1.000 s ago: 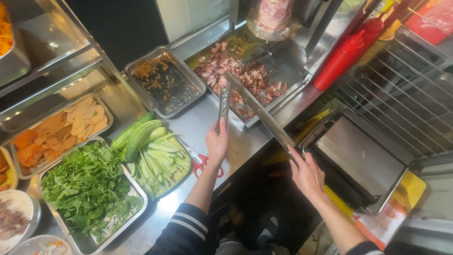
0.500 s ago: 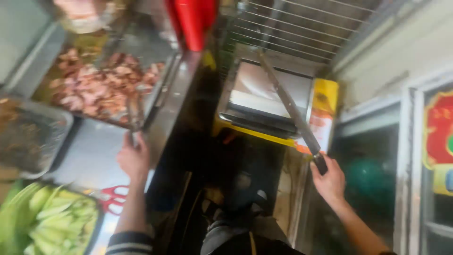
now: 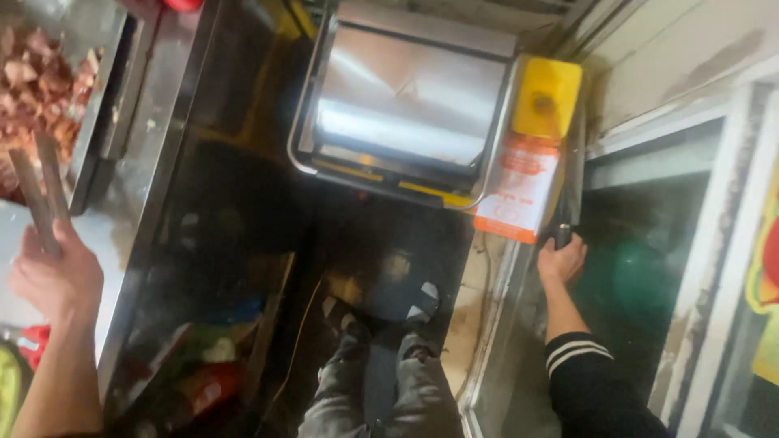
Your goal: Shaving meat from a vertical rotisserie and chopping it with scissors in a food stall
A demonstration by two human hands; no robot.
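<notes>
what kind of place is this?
Probably a street-food stall or small takeaway kitchen. A steel counter carries a tray of chopped meat, the left hand holds tongs over it, and a closed press grill sits by the right hand.

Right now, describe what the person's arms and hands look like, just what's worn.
Both hands are bare, no gloves. The right hand comes out of a black sleeve with white stripes around a ribbed cuff. The left hand has a bare forearm; no sleeve shows in view.
</notes>
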